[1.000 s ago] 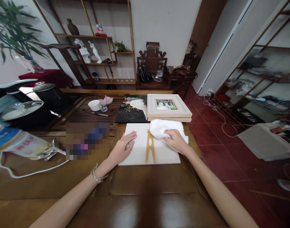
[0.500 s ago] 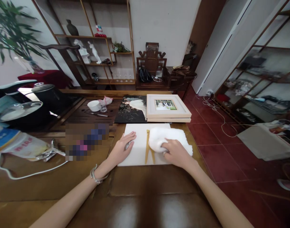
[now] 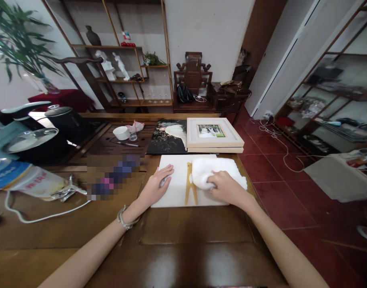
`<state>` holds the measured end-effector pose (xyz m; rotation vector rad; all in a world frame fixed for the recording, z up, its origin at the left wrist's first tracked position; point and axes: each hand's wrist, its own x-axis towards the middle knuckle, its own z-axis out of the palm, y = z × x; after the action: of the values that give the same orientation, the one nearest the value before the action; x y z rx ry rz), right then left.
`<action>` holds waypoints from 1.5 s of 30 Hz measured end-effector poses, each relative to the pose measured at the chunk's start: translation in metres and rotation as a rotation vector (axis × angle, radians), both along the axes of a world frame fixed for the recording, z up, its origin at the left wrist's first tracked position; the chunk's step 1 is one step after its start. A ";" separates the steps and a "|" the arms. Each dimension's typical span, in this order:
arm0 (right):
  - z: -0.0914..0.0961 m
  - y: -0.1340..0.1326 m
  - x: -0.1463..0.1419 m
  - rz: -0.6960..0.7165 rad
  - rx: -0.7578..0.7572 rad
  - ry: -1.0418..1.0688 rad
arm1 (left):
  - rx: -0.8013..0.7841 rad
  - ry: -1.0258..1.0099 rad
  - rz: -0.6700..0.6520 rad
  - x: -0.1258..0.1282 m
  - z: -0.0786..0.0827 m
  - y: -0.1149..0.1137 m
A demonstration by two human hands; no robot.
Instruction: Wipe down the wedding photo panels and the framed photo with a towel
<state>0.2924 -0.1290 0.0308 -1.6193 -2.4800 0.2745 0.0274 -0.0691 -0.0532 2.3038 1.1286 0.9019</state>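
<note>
A white board with a gold stand strip (image 3: 190,186) lies flat on the wooden table (image 3: 183,236), probably the back of a picture frame (image 3: 177,188). My left hand (image 3: 157,186) rests flat on its left part, fingers stretched out, holding it down. My right hand (image 3: 227,188) presses a folded white cloth (image 3: 215,172) onto the board's right part, fingers curled over the cloth.
Behind the board lie a stack of framed photos (image 3: 213,134) and a dark print (image 3: 168,138). A white bowl (image 3: 121,133) and a glass sit on a tea tray. Kettles (image 3: 30,140), a packet and a white cable (image 3: 45,216) crowd the left. Red tile floor lies to the right.
My right hand has dragged the cloth from the board's far right corner down toward me and slightly leftward. My left hand has stayed in place.
</note>
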 end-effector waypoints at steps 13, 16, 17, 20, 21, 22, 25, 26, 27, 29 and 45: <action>-0.021 0.018 -0.006 0.009 0.099 -0.046 | -0.009 -0.012 0.006 -0.001 -0.002 0.001; -0.027 0.021 -0.010 0.009 0.139 -0.061 | -0.007 -0.015 0.007 -0.001 -0.002 0.001; -0.025 0.017 -0.012 0.006 0.133 -0.077 | -0.007 -0.015 0.006 0.000 -0.002 0.001; -0.007 -0.003 -0.016 0.016 0.044 -0.132 | -0.011 -0.010 0.008 0.001 0.000 0.001; 0.000 -0.012 -0.017 0.036 0.003 -0.144 | -0.012 -0.005 0.010 0.001 0.001 0.001; 0.007 -0.020 -0.018 0.065 -0.033 -0.150 | -0.012 0.001 0.011 0.001 0.002 0.000; 0.020 -0.037 -0.018 0.127 -0.094 -0.140 | -0.007 0.011 0.010 0.001 0.003 -0.001; 0.021 -0.038 -0.018 0.128 -0.098 -0.136 | -0.004 0.010 0.010 0.001 0.003 -0.001; 0.019 -0.037 -0.018 0.118 -0.092 -0.132 | -0.002 0.009 0.010 0.001 0.002 -0.001; 0.010 -0.029 -0.018 0.079 -0.061 -0.117 | 0.000 0.007 0.009 0.001 0.001 0.000; 0.023 -0.033 -0.006 0.183 -0.234 -0.018 | 0.001 0.002 0.004 0.002 0.001 -0.001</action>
<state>0.2863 -0.1625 0.0536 -1.4773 -2.7001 0.5975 0.0293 -0.0706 -0.0520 2.3043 1.1342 0.9018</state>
